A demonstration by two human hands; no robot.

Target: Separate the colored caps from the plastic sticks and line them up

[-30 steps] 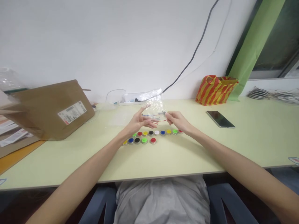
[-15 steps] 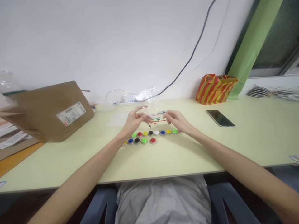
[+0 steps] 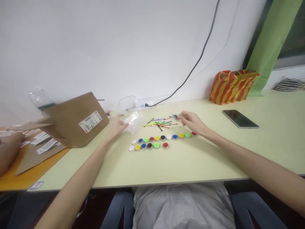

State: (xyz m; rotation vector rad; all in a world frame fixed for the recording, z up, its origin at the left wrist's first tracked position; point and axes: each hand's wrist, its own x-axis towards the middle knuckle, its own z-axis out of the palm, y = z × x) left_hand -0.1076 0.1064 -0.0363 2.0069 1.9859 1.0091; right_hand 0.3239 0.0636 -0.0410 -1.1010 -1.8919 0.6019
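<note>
My left hand (image 3: 116,128) is at the left of the pile, thumb and index finger apart, beside a clear plastic bag (image 3: 133,122). Its fingertips come up to the bag's edge. My right hand (image 3: 190,121) is closed in a pinch at the right end of the pile, with a small dark blue arrow pointer (image 3: 175,116) at its fingertips. Between the hands lies a loose pile of thin coloured arrow pointers (image 3: 159,123). In front of them, two rows of small round discs with coloured tops (image 3: 163,137) run across the table.
A cardboard box (image 3: 76,119) with a label stands at the left, papers beside it. Another person's hand (image 3: 10,152) is at the far left. Behind are a power strip (image 3: 144,104) and a black cable. A tablet (image 3: 240,119) and a striped bag (image 3: 233,87) are on the right.
My left hand has moved left, away from the pile, and the plastic bag has shifted left with it. The pointers are now in fuller view. The camera has turned slightly left.
</note>
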